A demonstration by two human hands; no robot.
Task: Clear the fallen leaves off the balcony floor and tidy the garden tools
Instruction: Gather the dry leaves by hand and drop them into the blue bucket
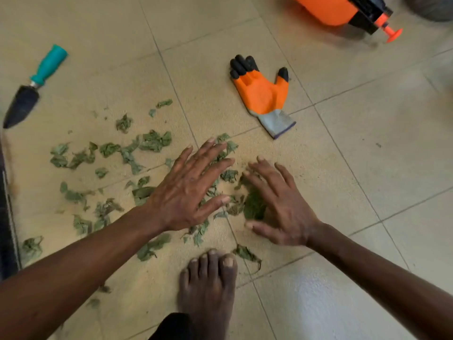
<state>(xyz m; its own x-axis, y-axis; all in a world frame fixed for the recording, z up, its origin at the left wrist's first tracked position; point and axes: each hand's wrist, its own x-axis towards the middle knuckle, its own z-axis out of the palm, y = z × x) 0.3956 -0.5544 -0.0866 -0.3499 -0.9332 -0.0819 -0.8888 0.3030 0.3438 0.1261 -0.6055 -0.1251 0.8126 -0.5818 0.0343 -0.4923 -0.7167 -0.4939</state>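
My left hand (188,190), right hand (282,204): fingers lay spread over leaves (154,141), probably touching; sweep needed low, converging palms.

- No writing, label, brand, number or sign can be read on anything in view.
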